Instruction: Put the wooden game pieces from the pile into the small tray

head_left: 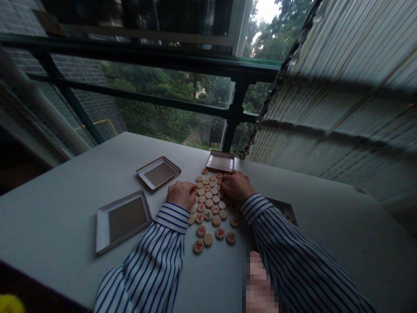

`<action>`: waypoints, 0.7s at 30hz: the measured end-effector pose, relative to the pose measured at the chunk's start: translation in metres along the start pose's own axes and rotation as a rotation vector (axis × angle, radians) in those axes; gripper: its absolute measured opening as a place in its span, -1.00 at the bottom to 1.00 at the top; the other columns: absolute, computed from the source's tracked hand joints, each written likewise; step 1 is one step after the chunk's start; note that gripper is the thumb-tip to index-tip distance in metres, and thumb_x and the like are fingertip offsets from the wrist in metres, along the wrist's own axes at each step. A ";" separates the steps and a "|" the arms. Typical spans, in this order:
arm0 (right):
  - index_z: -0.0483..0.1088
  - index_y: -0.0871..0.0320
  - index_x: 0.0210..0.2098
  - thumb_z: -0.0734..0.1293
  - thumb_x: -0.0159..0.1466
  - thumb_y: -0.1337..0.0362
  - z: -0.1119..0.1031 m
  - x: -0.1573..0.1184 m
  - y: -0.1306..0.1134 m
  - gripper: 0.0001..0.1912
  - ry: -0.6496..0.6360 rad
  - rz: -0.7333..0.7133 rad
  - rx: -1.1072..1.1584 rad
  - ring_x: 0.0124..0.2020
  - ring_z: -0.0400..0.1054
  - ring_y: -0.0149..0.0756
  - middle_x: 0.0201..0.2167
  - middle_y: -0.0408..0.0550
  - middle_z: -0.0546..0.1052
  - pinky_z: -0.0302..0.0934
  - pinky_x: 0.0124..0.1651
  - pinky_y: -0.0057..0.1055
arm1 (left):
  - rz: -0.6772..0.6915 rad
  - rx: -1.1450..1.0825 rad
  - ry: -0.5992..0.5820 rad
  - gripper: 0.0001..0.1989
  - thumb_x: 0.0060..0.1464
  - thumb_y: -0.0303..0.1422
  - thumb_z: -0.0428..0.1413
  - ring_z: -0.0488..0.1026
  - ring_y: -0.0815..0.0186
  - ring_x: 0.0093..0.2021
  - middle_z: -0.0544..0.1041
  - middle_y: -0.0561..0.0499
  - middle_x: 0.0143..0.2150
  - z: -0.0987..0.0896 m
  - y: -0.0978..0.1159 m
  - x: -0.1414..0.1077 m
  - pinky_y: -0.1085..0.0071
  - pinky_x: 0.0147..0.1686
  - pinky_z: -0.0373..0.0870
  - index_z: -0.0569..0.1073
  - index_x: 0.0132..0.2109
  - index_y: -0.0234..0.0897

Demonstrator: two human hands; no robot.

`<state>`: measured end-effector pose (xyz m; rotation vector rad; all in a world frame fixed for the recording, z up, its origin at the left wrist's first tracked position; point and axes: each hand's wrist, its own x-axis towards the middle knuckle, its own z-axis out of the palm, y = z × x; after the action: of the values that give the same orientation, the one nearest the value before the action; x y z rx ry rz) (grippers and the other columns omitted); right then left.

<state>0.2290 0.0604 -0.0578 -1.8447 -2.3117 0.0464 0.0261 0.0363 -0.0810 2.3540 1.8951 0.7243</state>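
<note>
Many round wooden xiangqi pieces (209, 203) lie close together on the white table (221, 278). Some show red or dark characters, others a plain face. At the left edge of the cluster is my left hand (182, 194), its fingers curled together against the pieces. My right hand (238, 187) is bent over the far right side of the cluster, fingertips down among the pieces. What either hand holds, if anything, is hidden beneath the fingers. A few pieces lie looser at the near side, among them a red-marked piece (198, 247).
Left of the pieces lie two shallow open trays, a nearer box tray (99, 234) and a farther one (176, 174). Another tray (220, 170) stands at the back edge. A dark box (291, 210) is partly behind my right sleeve. Beyond are a green railing (239, 95) and a curtain (325, 108).
</note>
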 end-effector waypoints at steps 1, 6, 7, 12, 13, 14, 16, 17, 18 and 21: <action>0.42 -0.02 -0.24 0.09 0.18 0.04 0.000 0.000 0.000 -0.66 0.007 -0.005 0.001 -0.14 0.16 -0.19 -0.21 -0.01 0.35 0.01 -0.18 -0.27 | -0.002 -0.007 -0.003 -0.81 -0.09 -0.37 0.02 0.40 0.13 -0.26 0.55 -0.04 -0.34 0.000 0.000 0.000 0.25 -0.30 0.27 0.50 -0.30 -0.16; 0.40 0.01 -0.20 0.11 0.17 0.04 -0.001 -0.001 -0.002 -0.64 0.024 0.001 0.018 -0.14 0.17 -0.19 -0.23 0.01 0.36 0.00 -0.18 -0.29 | -0.011 -0.035 -0.002 -0.81 -0.12 -0.36 0.06 0.41 0.13 -0.25 0.55 -0.04 -0.34 0.001 -0.001 0.001 0.27 -0.31 0.27 0.50 -0.29 -0.16; 0.40 0.02 -0.19 0.11 0.17 0.04 -0.002 -0.001 -0.003 -0.64 0.026 0.004 0.022 -0.14 0.16 -0.19 -0.23 0.01 0.37 -0.01 -0.18 -0.30 | -0.019 -0.034 -0.002 -0.81 -0.12 -0.35 0.06 0.40 0.13 -0.25 0.55 -0.04 -0.34 0.001 -0.001 0.002 0.28 -0.31 0.27 0.50 -0.29 -0.15; 0.37 0.01 -0.14 0.12 0.18 0.08 -0.003 -0.001 -0.004 -0.66 0.080 -0.028 0.048 -0.17 0.18 -0.22 -0.24 -0.02 0.37 -0.01 -0.20 -0.33 | -0.048 -0.012 -0.039 -0.79 -0.09 -0.36 0.02 0.40 0.18 -0.23 0.54 -0.02 -0.31 -0.002 0.003 0.002 0.31 -0.26 0.26 0.50 -0.27 -0.17; 0.36 0.01 -0.14 0.13 0.18 0.09 -0.002 -0.001 -0.004 -0.66 0.098 -0.035 0.056 -0.18 0.19 -0.23 -0.25 -0.02 0.38 -0.01 -0.21 -0.34 | -0.051 -0.009 -0.045 -0.78 -0.08 -0.37 0.01 0.40 0.18 -0.23 0.54 -0.01 -0.31 -0.003 0.004 0.002 0.31 -0.25 0.26 0.49 -0.27 -0.17; 0.36 0.02 -0.14 0.14 0.17 0.10 -0.002 -0.001 -0.004 -0.67 0.115 -0.042 0.064 -0.19 0.19 -0.23 -0.26 -0.03 0.38 -0.01 -0.22 -0.35 | -0.053 -0.012 -0.043 -0.78 -0.08 -0.37 0.01 0.40 0.19 -0.22 0.54 -0.01 -0.31 -0.004 0.005 0.002 0.31 -0.24 0.26 0.49 -0.27 -0.18; 0.37 0.04 -0.16 0.15 0.17 0.11 0.000 -0.001 -0.004 -0.69 0.145 -0.059 0.084 -0.19 0.19 -0.24 -0.27 -0.03 0.38 0.00 -0.22 -0.35 | -0.059 -0.052 -0.021 -0.78 -0.09 -0.36 0.01 0.40 0.19 -0.23 0.54 -0.01 -0.32 -0.005 0.005 0.003 0.30 -0.22 0.26 0.49 -0.27 -0.20; 0.37 0.04 -0.16 0.16 0.17 0.12 0.000 -0.001 -0.004 -0.69 0.158 -0.068 0.095 -0.20 0.19 -0.25 -0.27 -0.03 0.38 0.00 -0.22 -0.36 | -0.065 -0.093 -0.002 -0.79 -0.10 -0.35 0.02 0.40 0.20 -0.24 0.53 -0.01 -0.32 -0.006 0.005 0.003 0.31 -0.22 0.26 0.49 -0.28 -0.22; 0.38 0.05 -0.17 0.16 0.17 0.13 0.001 -0.001 -0.004 -0.70 0.169 -0.078 0.105 -0.20 0.19 -0.26 -0.27 -0.03 0.38 0.00 -0.22 -0.36 | -0.078 -0.151 0.017 -0.79 -0.11 -0.33 0.03 0.40 0.22 -0.27 0.53 -0.02 -0.33 -0.006 0.005 0.004 0.32 -0.23 0.27 0.49 -0.28 -0.23; 0.38 0.07 -0.19 0.17 0.17 0.14 0.001 -0.001 -0.004 -0.71 0.200 -0.101 0.121 -0.20 0.19 -0.27 -0.27 -0.03 0.38 0.00 -0.22 -0.37 | -0.146 -0.431 0.066 -0.77 -0.14 -0.28 0.08 0.41 0.28 -0.35 0.52 -0.02 -0.36 -0.008 0.005 0.006 0.37 -0.31 0.31 0.48 -0.30 -0.27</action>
<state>0.2248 0.0587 -0.0587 -1.5950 -2.2089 -0.0112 0.0286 0.0387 -0.0708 1.9320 1.6981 1.0788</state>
